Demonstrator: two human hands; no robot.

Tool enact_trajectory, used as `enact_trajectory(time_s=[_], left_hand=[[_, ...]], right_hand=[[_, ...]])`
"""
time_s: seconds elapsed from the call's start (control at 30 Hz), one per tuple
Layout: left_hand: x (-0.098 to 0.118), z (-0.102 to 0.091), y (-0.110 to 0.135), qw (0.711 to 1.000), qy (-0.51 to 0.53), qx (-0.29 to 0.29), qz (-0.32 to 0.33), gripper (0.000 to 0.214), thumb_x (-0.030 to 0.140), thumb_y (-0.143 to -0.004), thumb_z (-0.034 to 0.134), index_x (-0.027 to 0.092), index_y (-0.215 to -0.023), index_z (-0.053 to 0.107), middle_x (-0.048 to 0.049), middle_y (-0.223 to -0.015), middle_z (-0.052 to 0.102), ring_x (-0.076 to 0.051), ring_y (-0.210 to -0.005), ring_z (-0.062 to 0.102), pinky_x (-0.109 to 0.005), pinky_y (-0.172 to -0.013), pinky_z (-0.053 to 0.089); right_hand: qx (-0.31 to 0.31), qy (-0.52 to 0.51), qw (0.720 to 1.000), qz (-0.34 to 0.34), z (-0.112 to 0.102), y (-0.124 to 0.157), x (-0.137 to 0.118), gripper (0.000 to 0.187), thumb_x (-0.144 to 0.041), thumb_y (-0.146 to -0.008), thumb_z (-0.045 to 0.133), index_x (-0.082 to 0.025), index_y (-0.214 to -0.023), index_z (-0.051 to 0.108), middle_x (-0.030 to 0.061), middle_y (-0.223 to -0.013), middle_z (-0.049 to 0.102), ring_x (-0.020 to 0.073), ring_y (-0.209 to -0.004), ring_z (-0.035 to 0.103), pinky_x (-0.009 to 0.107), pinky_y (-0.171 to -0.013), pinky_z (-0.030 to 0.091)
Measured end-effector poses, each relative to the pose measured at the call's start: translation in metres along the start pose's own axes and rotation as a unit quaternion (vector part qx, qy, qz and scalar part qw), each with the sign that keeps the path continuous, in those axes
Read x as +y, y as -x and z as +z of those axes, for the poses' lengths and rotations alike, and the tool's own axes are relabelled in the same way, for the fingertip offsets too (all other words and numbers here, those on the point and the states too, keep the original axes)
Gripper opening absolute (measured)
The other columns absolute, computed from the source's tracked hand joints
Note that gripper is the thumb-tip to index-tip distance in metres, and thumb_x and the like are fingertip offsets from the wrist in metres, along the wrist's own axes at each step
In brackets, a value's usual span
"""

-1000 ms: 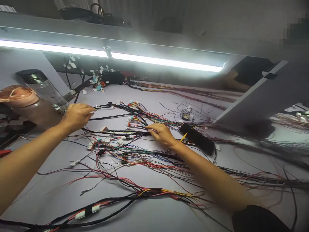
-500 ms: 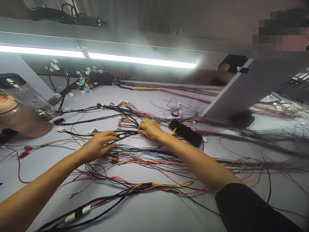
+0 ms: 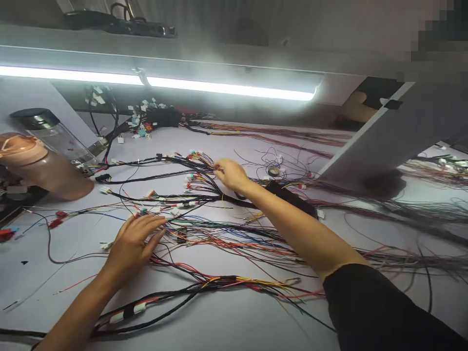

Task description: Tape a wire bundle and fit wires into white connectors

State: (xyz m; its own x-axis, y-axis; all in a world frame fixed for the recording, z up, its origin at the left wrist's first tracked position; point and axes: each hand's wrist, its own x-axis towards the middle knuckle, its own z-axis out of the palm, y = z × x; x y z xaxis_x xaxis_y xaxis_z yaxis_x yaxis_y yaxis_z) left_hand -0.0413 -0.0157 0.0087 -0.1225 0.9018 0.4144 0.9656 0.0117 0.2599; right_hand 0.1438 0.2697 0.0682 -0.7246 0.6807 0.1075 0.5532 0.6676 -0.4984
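Observation:
My right hand is closed, with its fingertips pinched on a wire bundle in the upper middle of the table; the exact grip is partly hidden. Just below it, a black-sleeved wire harness runs sideways with a yellow cable tie around it. Its branches end in small white, red and teal connectors. My left hand lies lower left, fingers stretched out and slightly apart. It rests over loose thin wires beside small white connectors and holds nothing that I can see.
A black phone-like slab lies partly behind my right forearm. Two bottles, one pinkish and one clear, lean at the left. A tape roll sits near a grey-white partition. Another harness crosses the front.
My right hand has moved up from the black harness to the wires behind it, leaving the yellow tie exposed. My left hand has drawn back down and left from the harness. The view has shifted slightly.

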Motion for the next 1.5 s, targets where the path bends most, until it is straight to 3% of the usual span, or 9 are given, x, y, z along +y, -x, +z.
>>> enact_trajectory(time_s=[0.1, 0.27, 0.43, 0.57, 0.8, 1.03, 1.2, 1.33, 1.5], left_hand=[[0.004, 0.009, -0.001, 1.000, 0.002, 0.018, -0.017, 0.030, 0.041, -0.095, 0.050, 0.027, -0.116, 0.066, -0.0061, -0.112, 0.074, -0.027, -0.106, 0.067, -0.054, -0.111, 0.034], [0.007, 0.012, 0.002, 1.000, -0.011, 0.025, -0.007, 0.026, 0.039, -0.095, 0.050, 0.024, -0.103, 0.070, -0.0080, -0.114, 0.072, -0.028, -0.109, 0.066, -0.055, -0.110, 0.034], [0.009, 0.010, 0.012, 0.999, -0.038, 0.011, -0.003, 0.029, 0.037, -0.095, 0.049, 0.021, -0.115, 0.064, -0.0111, -0.115, 0.072, -0.029, -0.112, 0.064, -0.058, -0.113, 0.028], [0.010, 0.005, 0.013, 0.998, -0.061, -0.002, -0.029, 0.038, 0.044, -0.095, 0.050, 0.022, -0.125, 0.059, -0.0107, -0.109, 0.072, -0.026, -0.100, 0.067, -0.052, -0.110, 0.033], [0.005, 0.000, 0.016, 0.997, -0.057, 0.006, -0.047, 0.059, 0.056, -0.093, 0.050, 0.020, -0.141, 0.047, -0.0101, -0.107, 0.072, -0.026, -0.099, 0.066, -0.047, -0.106, 0.035], [0.004, -0.003, 0.012, 0.997, -0.005, 0.004, -0.073, 0.028, 0.043, -0.096, 0.048, 0.024, -0.095, 0.069, -0.0043, -0.096, 0.072, -0.021, -0.090, 0.065, -0.045, -0.102, 0.039], [-0.001, -0.004, 0.010, 0.993, 0.070, 0.034, -0.091, 0.025, 0.039, -0.094, 0.051, 0.025, -0.098, 0.071, -0.0046, -0.099, 0.074, -0.021, -0.093, 0.066, -0.041, -0.099, 0.042], [-0.002, -0.008, 0.008, 0.972, 0.178, 0.073, -0.133, 0.024, 0.042, -0.089, 0.058, 0.023, -0.093, 0.072, -0.0044, -0.093, 0.074, -0.021, -0.088, 0.066, -0.039, -0.095, 0.048], [0.000, -0.013, 0.011, 0.904, 0.284, 0.126, -0.293, 0.029, 0.050, -0.082, 0.066, 0.024, -0.088, 0.075, -0.0023, -0.084, 0.073, -0.021, -0.080, 0.067, -0.032, -0.077, 0.055]], right_hand=[[-0.085, 0.011, 0.992, -0.088, 0.015, 0.029, -0.010, 0.023, -0.022, -0.086, 0.062, -0.027, -0.105, 0.072, 0.0016, -0.112, 0.073, 0.0238, -0.106, 0.065, 0.035, -0.092, 0.048], [-0.148, 0.103, 0.969, -0.169, 0.038, 0.048, -0.026, 0.049, -0.011, -0.078, 0.059, -0.026, -0.124, 0.064, 0.0060, -0.130, 0.065, 0.0274, -0.118, 0.058, 0.042, -0.099, 0.045], [-0.129, 0.126, 0.975, -0.130, 0.056, 0.037, -0.035, 0.042, -0.012, -0.085, 0.054, -0.018, -0.126, 0.063, 0.0145, -0.125, 0.064, 0.0287, -0.114, 0.058, 0.041, -0.095, 0.046], [-0.124, 0.104, 0.981, -0.105, 0.060, 0.029, -0.030, 0.027, -0.020, -0.092, 0.054, -0.021, -0.114, 0.070, 0.0095, -0.119, 0.068, 0.0238, -0.110, 0.061, 0.033, -0.092, 0.046], [-0.113, 0.029, 0.992, -0.055, 0.064, 0.017, -0.017, 0.023, -0.027, -0.094, 0.054, -0.022, -0.106, 0.073, 0.0049, -0.101, 0.075, 0.0196, -0.091, 0.066, 0.027, -0.077, 0.044], [-0.116, -0.050, 0.991, -0.043, 0.064, 0.013, -0.009, 0.023, -0.030, -0.092, 0.056, -0.020, -0.103, 0.074, -0.0004, -0.085, 0.073, 0.0137, -0.076, 0.061, 0.022, -0.068, 0.040], [-0.123, -0.079, 0.988, -0.057, 0.065, 0.019, -0.008, 0.025, -0.034, -0.092, 0.057, -0.020, -0.102, 0.075, -0.0004, -0.084, 0.072, 0.0136, -0.076, 0.060, 0.022, -0.067, 0.039], [-0.128, -0.085, 0.986, -0.069, 0.064, 0.021, -0.010, 0.025, -0.034, -0.093, 0.057, -0.021, -0.099, 0.076, -0.0005, -0.084, 0.072, 0.0132, -0.076, 0.060, 0.022, -0.067, 0.039], [-0.126, -0.075, 0.986, -0.081, 0.062, 0.021, -0.012, 0.020, -0.031, -0.091, 0.060, -0.020, -0.096, 0.077, 0.0020, -0.090, 0.072, 0.0145, -0.083, 0.062, 0.023, -0.073, 0.042]])
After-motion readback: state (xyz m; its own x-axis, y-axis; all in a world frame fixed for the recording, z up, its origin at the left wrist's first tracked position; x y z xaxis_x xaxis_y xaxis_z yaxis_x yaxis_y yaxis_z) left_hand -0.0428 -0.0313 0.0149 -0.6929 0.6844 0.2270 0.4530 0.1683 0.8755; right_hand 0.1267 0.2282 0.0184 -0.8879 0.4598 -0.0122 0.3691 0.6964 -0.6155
